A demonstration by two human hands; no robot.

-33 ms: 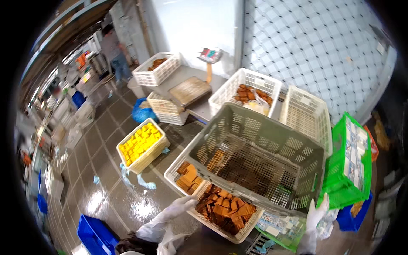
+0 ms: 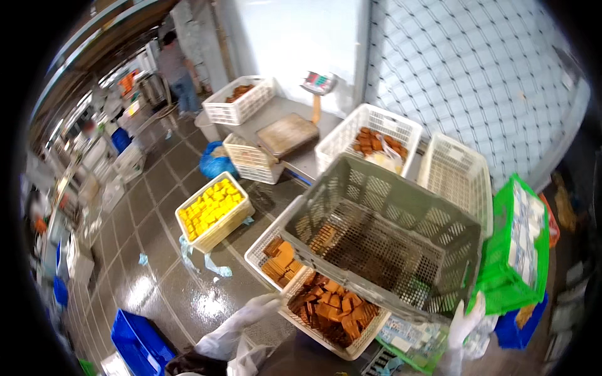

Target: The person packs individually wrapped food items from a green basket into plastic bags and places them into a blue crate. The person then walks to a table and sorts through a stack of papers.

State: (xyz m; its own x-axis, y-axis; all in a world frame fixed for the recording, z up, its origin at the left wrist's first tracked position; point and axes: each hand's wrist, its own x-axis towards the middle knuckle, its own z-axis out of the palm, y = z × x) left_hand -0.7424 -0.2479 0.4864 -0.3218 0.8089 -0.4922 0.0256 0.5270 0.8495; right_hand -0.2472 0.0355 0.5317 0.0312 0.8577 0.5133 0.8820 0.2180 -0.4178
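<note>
My left hand (image 2: pixel 264 306), in a white glove, touches or nearly touches the left end of a cream crate (image 2: pixel 365 346). Brown pressed-looking blocks (image 2: pixel 332 307) are heaped in that crate. Blur hides how its fingers bend. My right hand (image 2: pixel 465 323), also gloved in white, is beside the near right corner of a large grey-green mesh crate (image 2: pixel 401 169); thumb and fingers are spread apart. The grey-green crate sits tilted over a white crate (image 2: pixel 256 257) holding more brown pieces (image 2: pixel 281 262). Below its near side, printed packets (image 2: pixel 411 335) lie in a green crate.
A green crate (image 2: pixel 495 276) of packets stands at the right. Behind are white crates (image 2: pixel 326 147) and a platform scale (image 2: pixel 287 133). On the wet floor at left stand a crate of yellow blocks (image 2: pixel 212 210) and a blue bin (image 2: pixel 141 344). Another person (image 2: pixel 177 69) is far back.
The whole view has shifted slightly, so things appear a little lower and to the right. Both hands keep almost the same places beside the crates.
</note>
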